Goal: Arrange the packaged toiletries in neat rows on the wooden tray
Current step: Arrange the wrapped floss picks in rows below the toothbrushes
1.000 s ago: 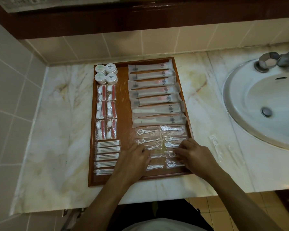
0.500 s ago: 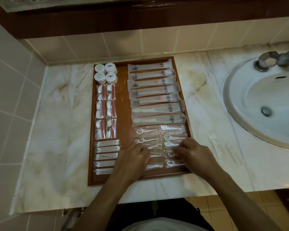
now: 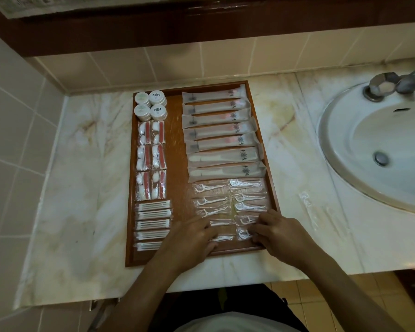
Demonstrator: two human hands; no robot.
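Both hands are down at the tray's (image 3: pixel 177 164) near right corner, on the floss picks (image 3: pixel 210 188). Left hand (image 3: pixel 192 238) lies flat, fingers relaxed and close together, tips on the left column of picks. Right hand (image 3: pixel 277 232) has fingers curled down onto the right column; can't tell if it's actually pinching a packet. Picks lie in two columns, long axis running left-right across the tray, same as the toothbrush packs (image 3: pixel 216 130) stacked behind them and the swab packs (image 3: pixel 153 222) at near left. Tray sits on the marble counter (image 3: pixel 86 188), its long axis running away from the person.
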